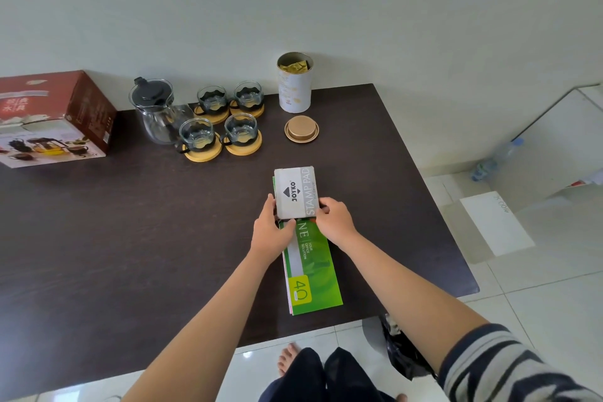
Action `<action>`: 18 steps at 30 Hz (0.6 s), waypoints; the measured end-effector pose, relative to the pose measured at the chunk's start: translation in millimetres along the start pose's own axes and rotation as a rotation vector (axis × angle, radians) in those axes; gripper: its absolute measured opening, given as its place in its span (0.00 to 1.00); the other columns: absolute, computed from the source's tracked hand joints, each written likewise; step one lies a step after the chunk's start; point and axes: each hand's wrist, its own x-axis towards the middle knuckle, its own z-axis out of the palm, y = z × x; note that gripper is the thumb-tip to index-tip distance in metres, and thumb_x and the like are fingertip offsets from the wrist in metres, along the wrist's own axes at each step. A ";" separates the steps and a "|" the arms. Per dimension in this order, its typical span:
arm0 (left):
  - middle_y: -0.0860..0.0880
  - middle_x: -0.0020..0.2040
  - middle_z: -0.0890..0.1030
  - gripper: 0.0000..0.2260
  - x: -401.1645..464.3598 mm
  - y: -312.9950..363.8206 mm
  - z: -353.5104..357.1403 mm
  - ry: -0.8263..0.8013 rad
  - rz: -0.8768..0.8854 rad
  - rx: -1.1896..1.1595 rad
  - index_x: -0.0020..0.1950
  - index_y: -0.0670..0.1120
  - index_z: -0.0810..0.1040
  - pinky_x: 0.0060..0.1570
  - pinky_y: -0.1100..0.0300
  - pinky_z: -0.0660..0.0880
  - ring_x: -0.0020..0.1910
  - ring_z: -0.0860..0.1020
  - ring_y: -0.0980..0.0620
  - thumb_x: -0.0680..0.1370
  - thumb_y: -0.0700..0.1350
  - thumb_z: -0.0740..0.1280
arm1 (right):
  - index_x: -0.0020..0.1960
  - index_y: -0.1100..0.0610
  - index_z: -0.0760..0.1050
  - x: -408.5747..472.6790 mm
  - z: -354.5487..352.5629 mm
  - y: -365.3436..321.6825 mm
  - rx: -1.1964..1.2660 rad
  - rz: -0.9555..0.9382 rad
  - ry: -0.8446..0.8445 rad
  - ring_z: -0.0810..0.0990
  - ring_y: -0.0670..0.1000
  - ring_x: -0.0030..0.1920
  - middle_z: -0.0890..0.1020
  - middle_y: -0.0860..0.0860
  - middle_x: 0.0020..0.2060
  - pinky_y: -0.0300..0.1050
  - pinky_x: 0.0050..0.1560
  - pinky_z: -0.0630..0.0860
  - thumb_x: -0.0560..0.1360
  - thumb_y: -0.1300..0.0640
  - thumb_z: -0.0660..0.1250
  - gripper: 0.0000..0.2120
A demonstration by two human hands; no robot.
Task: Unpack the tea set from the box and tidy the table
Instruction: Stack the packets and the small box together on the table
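Both hands, left [272, 232] and right [336, 222], grip a stamp pad box [295, 192] atop a green folder [313, 271] on the counter [130, 222].

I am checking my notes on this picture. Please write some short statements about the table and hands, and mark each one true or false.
1. Both hands, left hand and right hand, hold the stamp pad box. True.
2. The stamp pad box lies over the far end of the green folder. True.
3. The tin has its lid on. False: the tin is open and the lid lies on the table in front of it.
4. Four glass cups stand on wooden coasters. True.
5. The teapot stands to the right of the cups. False: it is on their left, between them and the red box.
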 end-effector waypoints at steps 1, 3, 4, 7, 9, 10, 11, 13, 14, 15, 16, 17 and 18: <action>0.50 0.70 0.70 0.35 1.8 0.3 -1.3 -0.016 -0.001 0.004 0.77 0.46 0.51 0.61 0.58 0.67 0.65 0.70 0.51 0.76 0.41 0.67 | 0.64 0.53 0.74 -0.6 -0.6 0.6 0.008 -0.005 -0.011 0.79 0.51 0.48 0.76 0.56 0.56 0.41 0.43 0.74 0.77 0.56 0.59 0.16; 0.50 0.72 0.68 0.36 4.8 -1.1 -3.5 -0.039 -0.007 0.011 0.78 0.46 0.49 0.68 0.52 0.65 0.69 0.68 0.49 0.75 0.42 0.67 | 0.65 0.54 0.75 -4.5 -2.8 1.1 0.018 -0.006 -0.020 0.78 0.51 0.51 0.74 0.56 0.57 0.43 0.49 0.74 0.78 0.56 0.59 0.16; 0.50 0.73 0.66 0.37 4.9 -2.0 -3.7 -0.038 -0.022 0.007 0.78 0.46 0.49 0.70 0.48 0.63 0.70 0.66 0.47 0.75 0.43 0.68 | 0.64 0.55 0.75 -7.7 -4.5 0.5 0.025 -0.004 -0.024 0.77 0.51 0.51 0.74 0.56 0.57 0.42 0.48 0.74 0.78 0.56 0.60 0.16; 0.47 0.72 0.66 0.34 -6.4 -4.8 -0.7 0.043 -0.085 -0.023 0.76 0.43 0.55 0.66 0.52 0.68 0.66 0.70 0.48 0.75 0.44 0.69 | 0.63 0.57 0.74 -25.3 -11.8 2.3 0.048 0.019 -0.051 0.78 0.49 0.48 0.79 0.55 0.54 0.37 0.38 0.70 0.78 0.57 0.60 0.15; 0.44 0.65 0.69 0.27 -24.3 -8.6 2.2 0.117 -0.127 0.024 0.70 0.41 0.65 0.56 0.59 0.70 0.54 0.75 0.51 0.74 0.43 0.69 | 0.65 0.57 0.72 -45.1 -15.7 8.6 0.022 0.043 -0.073 0.77 0.47 0.44 0.79 0.51 0.46 0.36 0.36 0.69 0.77 0.59 0.62 0.16; 0.44 0.62 0.70 0.23 -35.4 -11.8 4.4 0.132 -0.146 0.047 0.67 0.41 0.69 0.52 0.61 0.70 0.49 0.76 0.52 0.74 0.43 0.69 | 0.64 0.56 0.73 -56.1 -17.1 14.1 -0.001 0.041 -0.079 0.77 0.45 0.42 0.79 0.49 0.43 0.36 0.36 0.69 0.76 0.59 0.63 0.16; 0.44 0.60 0.71 0.20 -46.9 -15.5 7.2 0.134 -0.154 0.056 0.64 0.42 0.72 0.49 0.62 0.70 0.46 0.76 0.52 0.74 0.43 0.68 | 0.63 0.55 0.74 -67.3 -17.2 20.9 -0.033 0.032 -0.076 0.77 0.45 0.40 0.79 0.48 0.40 0.37 0.36 0.70 0.75 0.60 0.64 0.16; 0.46 0.57 0.72 0.16 -66.3 -22.5 14.4 0.119 -0.156 0.058 0.60 0.44 0.74 0.46 0.62 0.70 0.45 0.77 0.53 0.73 0.41 0.69 | 0.61 0.54 0.75 -86.7 -14.8 33.8 -0.098 0.012 -0.052 0.77 0.47 0.41 0.79 0.48 0.40 0.40 0.39 0.70 0.74 0.60 0.66 0.16; 0.47 0.56 0.73 0.16 -73.0 -24.4 17.7 0.112 -0.151 0.064 0.60 0.45 0.74 0.45 0.62 0.70 0.45 0.77 0.53 0.72 0.40 0.69 | 0.61 0.53 0.75 -94.2 -12.6 39.0 -0.124 0.006 -0.038 0.77 0.48 0.42 0.79 0.49 0.41 0.40 0.40 0.70 0.73 0.60 0.66 0.16; 0.48 0.55 0.72 0.17 -77.5 -24.8 20.4 0.108 -0.142 0.077 0.60 0.46 0.74 0.45 0.62 0.70 0.44 0.77 0.54 0.72 0.40 0.69 | 0.61 0.52 0.75 -100.1 -10.0 42.8 -0.138 -0.002 -0.021 0.77 0.48 0.43 0.78 0.50 0.42 0.41 0.41 0.70 0.73 0.60 0.67 0.17; 0.49 0.54 0.72 0.17 -79.8 -24.8 22.5 0.109 -0.133 0.093 0.60 0.47 0.74 0.44 0.63 0.70 0.43 0.76 0.56 0.72 0.39 0.69 | 0.62 0.51 0.75 -104.7 -7.7 44.6 -0.144 -0.005 -0.002 0.77 0.49 0.43 0.77 0.50 0.43 0.41 0.41 0.70 0.73 0.60 0.67 0.17; 0.50 0.54 0.71 0.18 -80.9 -23.6 23.5 0.112 -0.126 0.108 0.60 0.47 0.73 0.42 0.64 0.70 0.41 0.75 0.57 0.72 0.38 0.68 | 0.62 0.50 0.75 -107.8 -5.6 45.0 -0.150 -0.009 0.017 0.76 0.49 0.43 0.76 0.50 0.44 0.41 0.40 0.70 0.73 0.60 0.67 0.17; 0.50 0.53 0.71 0.18 -80.8 -22.9 23.6 0.113 -0.124 0.119 0.60 0.47 0.73 0.40 0.65 0.69 0.40 0.75 0.59 0.72 0.38 0.68 | 0.62 0.50 0.75 -109.5 -4.3 44.8 -0.160 -0.014 0.032 0.76 0.49 0.43 0.76 0.50 0.44 0.41 0.40 0.70 0.73 0.60 0.67 0.18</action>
